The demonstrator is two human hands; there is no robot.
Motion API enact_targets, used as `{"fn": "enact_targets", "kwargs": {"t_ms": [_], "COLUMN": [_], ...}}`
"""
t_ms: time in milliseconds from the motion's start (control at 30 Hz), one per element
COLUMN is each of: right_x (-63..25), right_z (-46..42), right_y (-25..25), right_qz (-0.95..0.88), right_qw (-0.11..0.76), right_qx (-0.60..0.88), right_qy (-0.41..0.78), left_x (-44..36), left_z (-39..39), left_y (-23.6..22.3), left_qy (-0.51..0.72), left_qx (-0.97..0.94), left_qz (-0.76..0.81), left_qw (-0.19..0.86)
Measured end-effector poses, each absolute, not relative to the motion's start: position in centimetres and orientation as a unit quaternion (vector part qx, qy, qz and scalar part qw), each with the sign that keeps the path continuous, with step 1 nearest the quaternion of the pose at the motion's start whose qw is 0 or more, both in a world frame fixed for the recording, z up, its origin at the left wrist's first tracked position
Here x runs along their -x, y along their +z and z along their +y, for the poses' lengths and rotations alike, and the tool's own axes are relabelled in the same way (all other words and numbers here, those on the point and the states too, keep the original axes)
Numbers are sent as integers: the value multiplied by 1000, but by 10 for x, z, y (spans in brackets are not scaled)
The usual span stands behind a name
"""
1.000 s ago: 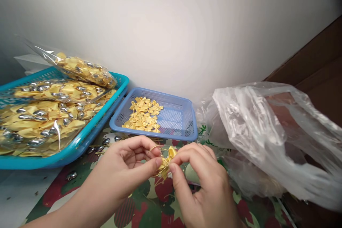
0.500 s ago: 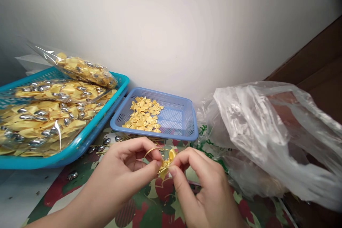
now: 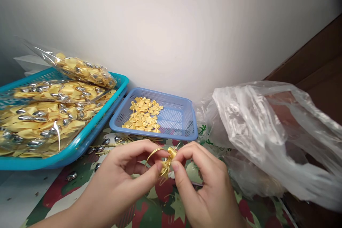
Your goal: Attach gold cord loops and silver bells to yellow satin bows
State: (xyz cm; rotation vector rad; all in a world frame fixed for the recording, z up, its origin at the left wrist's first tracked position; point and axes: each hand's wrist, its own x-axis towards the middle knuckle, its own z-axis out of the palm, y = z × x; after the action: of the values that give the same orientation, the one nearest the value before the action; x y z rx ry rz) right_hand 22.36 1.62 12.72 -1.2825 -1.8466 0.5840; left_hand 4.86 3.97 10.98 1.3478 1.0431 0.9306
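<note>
My left hand [image 3: 130,171] pinches a small yellow satin ribbon bow [image 3: 166,165] between thumb and forefinger. A thin gold cord [image 3: 153,154] loops up from the bow and arcs over my left fingertips. From the other side, my right hand [image 3: 204,174] is closed, thumb and forefinger pressed together at the bow's right edge. A thin, pale, straight piece juts up beside the bow; its kind is too small to tell. My fingertips partly cover the bow.
A blue basket [image 3: 187,137] holds loose yellow bows [image 3: 144,114]. At left, a turquoise basket [image 3: 93,128] carries clear bags [image 3: 50,124] of bows with silver beads. Gold cords and silver beads [image 3: 71,176] lie on the patterned tablecloth [image 3: 149,213]. A crumpled plastic bag [image 3: 251,124] stands right.
Between my fingers the bow has turned slightly, and the pale straight piece now shows above it. The cord loop stands more visibly over my left fingers. Both hands stay in nearly the same place.
</note>
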Motion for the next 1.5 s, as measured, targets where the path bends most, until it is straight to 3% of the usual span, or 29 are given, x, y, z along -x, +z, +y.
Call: {"fn": "enact_targets", "kwargs": {"t_ms": [200, 467, 600, 767, 933, 1133, 1500], "right_x": [-225, -212, -208, -209, -213, -215, -219], "right_z": [20, 34, 40, 43, 39, 39, 42], "right_y": [124, 108, 98, 96, 103, 111, 115], "right_qz": [-654, -455, -412, -458, -571, -607, -612], "right_qw": [484, 550, 563, 577, 546, 475, 433], "right_qx": [514, 480, 440, 390, 449, 504, 537], "right_qy": [271, 510, 565, 553, 417, 390, 386], "left_x": [-48, -52, -54, -56, -53, -51, -52], "left_z": [41, 44, 45, 49, 53, 52, 50], "left_y": [110, 114, 113, 112, 112, 112, 112], "left_qy": [421, 444, 440, 428, 405, 424, 425], "left_qx": [-562, -523, -507, -459, -388, -460, -538], "left_qz": [440, 437, 432, 419, 402, 428, 419], "left_qw": [560, 581, 602, 656, 724, 653, 596]}}
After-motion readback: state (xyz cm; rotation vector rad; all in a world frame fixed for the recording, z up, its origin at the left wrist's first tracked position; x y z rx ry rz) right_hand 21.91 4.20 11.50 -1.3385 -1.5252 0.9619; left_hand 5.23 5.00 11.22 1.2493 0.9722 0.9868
